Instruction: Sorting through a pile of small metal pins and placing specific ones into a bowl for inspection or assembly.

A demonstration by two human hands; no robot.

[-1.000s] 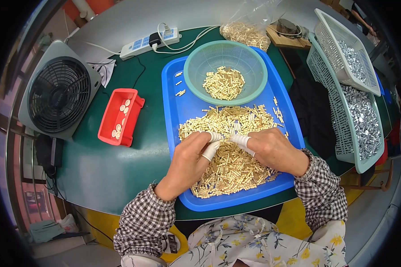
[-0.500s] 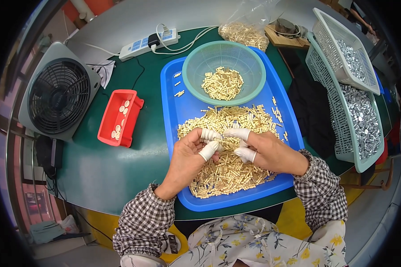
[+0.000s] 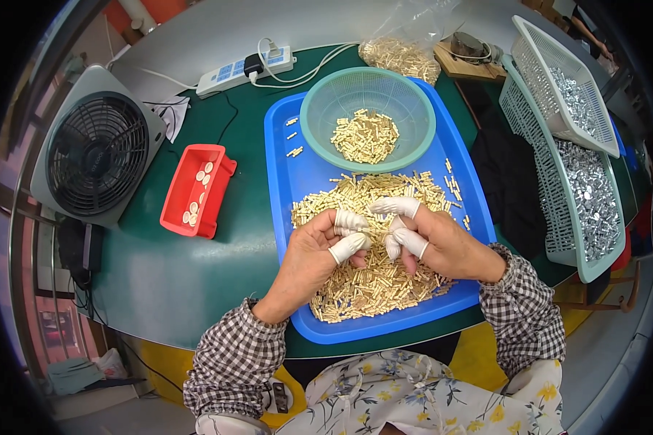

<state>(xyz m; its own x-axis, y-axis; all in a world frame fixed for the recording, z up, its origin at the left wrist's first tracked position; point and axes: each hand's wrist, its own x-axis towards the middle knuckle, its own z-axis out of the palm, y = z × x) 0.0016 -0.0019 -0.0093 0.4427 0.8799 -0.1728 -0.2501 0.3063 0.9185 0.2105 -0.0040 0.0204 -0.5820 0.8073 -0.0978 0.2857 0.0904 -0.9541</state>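
Note:
Both hands wear white finger cots and hover over a heap of small brass-coloured cylindrical pieces in a blue tray. My left hand is closed in a pinch, thumb against forefinger, its tips pointing right. Facing it a short gap away is my right hand, thumb pressed to a curled finger while the forefinger arches above. Whatever lies between the fingertips blends into the brass heap behind. Beyond the hands, a green mesh basket stands in the tray with more brass pieces inside.
A red bin with several pale round discs sits left, beside a grey fan. Behind are a power strip and a bag of brass pieces. Right, a white basket and a green basket hold silvery parts.
My right hand's forefinger has lifted away and its thumb now meets another finger. Its fingertips have drawn slightly apart from my left hand, which stays nearly in place.

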